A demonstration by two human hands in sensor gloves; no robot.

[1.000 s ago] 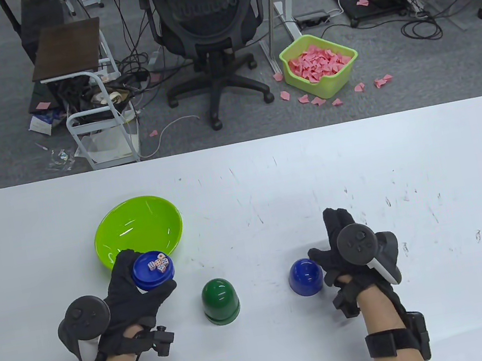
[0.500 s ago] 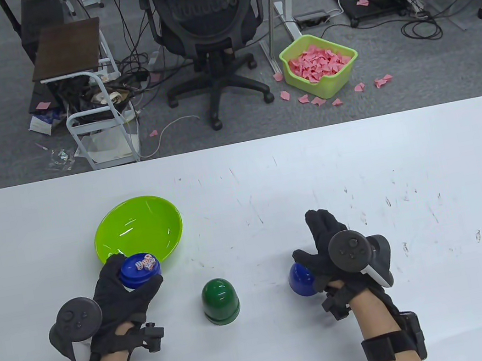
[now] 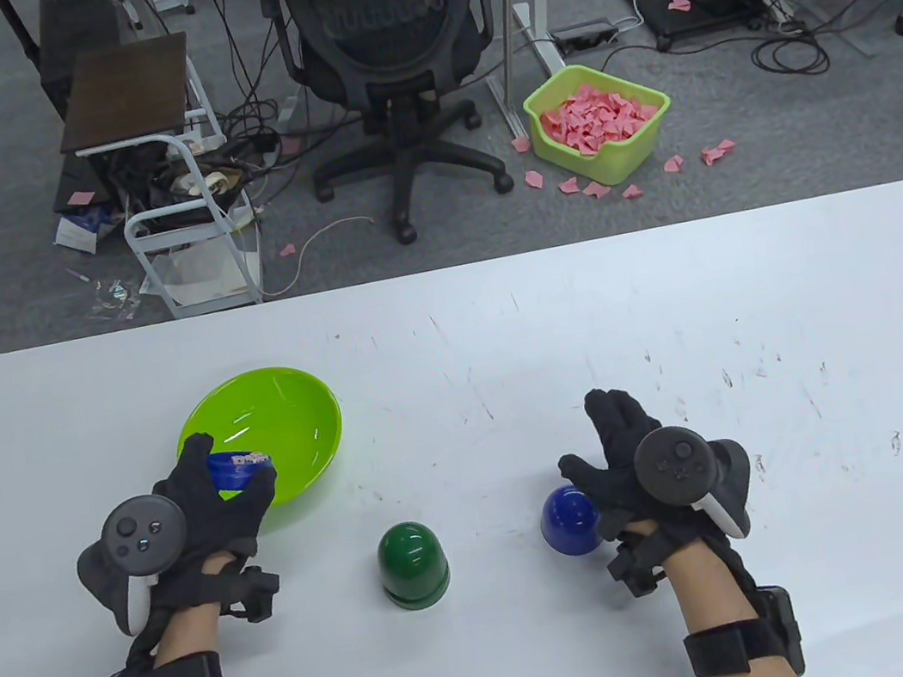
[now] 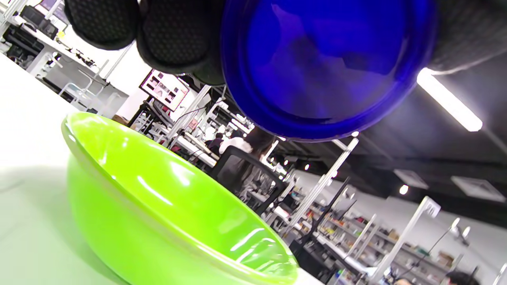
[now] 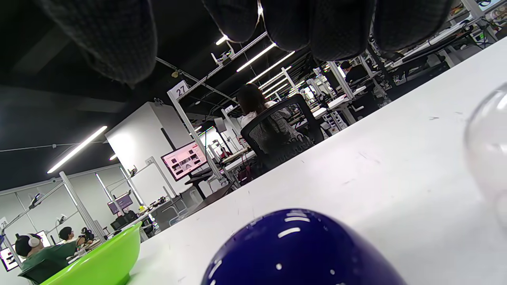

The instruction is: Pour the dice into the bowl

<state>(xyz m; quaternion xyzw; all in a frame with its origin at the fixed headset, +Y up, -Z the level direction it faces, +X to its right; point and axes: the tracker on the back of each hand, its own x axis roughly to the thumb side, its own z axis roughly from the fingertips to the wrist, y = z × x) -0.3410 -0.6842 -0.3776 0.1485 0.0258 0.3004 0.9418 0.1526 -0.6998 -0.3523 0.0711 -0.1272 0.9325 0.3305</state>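
Since a second ago the left hand (image 3: pixel 215 507) has carried the shallow blue plastic dish (image 3: pixel 232 471) up from the near edge of the round lime-green plastic bowl (image 3: pixel 288 402) to hang over its near rim, and has begun to tip it; the small white dice (image 3: pixel 250 459), then lying flat in plain sight, now bunch at the dish's far lip. The right hand (image 3: pixel 640 467) has barely shifted.

The left hand grips the dish between thumb and curled fingers. The right hand lies spread and loose, holding nothing, its thumb side just beside the upturned dark-blue domed cup (image 3: pixel 569 520).

To pour well, I judge the lip should sit clearly inside the rim before the tilt deepens, and the roll should be slow: the bowl's wall is glossy, smooth and steep, so hard little cubes could bounce out.

In the left wrist view the dish's underside (image 4: pixel 324 67) shows translucent, with a ringed rim. The dark-green domed cup (image 3: pixel 412 564) stands untouched between the hands on the scuffed white table (image 3: pixel 675 316).
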